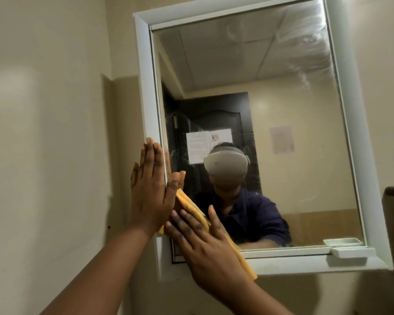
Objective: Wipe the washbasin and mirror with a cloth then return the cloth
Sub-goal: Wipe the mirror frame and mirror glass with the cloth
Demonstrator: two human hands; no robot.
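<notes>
The right hand (208,251) lies nearest, fingers straight and spread, pressing a yellow cloth (192,209) flat against the lower left corner of the mirror (282,110); the cloth shows above the fingers and again below the palm, where its edge hangs past the bottom of the white frame (146,87); just beside it, the left hand (150,192) stands upright with its fingers straight and together, flat against the left side of the frame, its thumb at the edge of the glass and touching the top of the cloth; it holds nothing; both forearms rise from the bottom of the view; on the frame's lower ledge, towards the right, sits a small white tray (349,252); the glass carries cloudy smears in its upper right part; in it appear the reflection of a person in a dark shirt, a dark door with papers stuck on it, and a panelled ceiling; a cream wall (43,133) surrounds the mirror.
</notes>
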